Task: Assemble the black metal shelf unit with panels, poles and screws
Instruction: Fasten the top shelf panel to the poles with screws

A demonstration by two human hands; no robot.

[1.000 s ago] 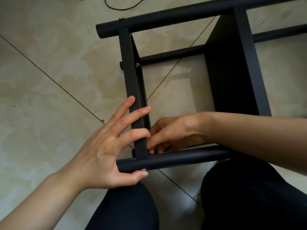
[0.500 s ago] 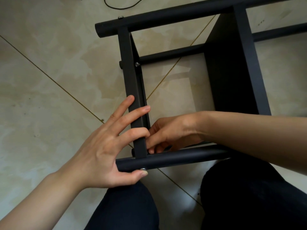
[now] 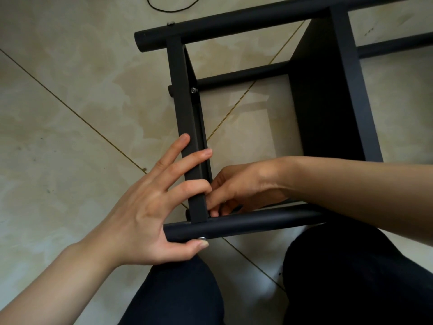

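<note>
Two panels already stand between the poles of the shelf unit (image 3: 257, 113) lying on the tiled floor (image 3: 70, 113). The left hand (image 3: 145, 207) braces the end panel (image 3: 185, 113) and near pole (image 3: 246, 222), fingers spread; the right hand (image 3: 243, 186) pinches something hidden at the inner joint, probably a screw, with more fastening likely left.

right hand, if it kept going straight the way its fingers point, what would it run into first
The right hand points left, fingertips at the corner where the upright panel meets the near pole. It would most likely meet that panel's inner face almost at once; whether it already touches is unclear.
</note>
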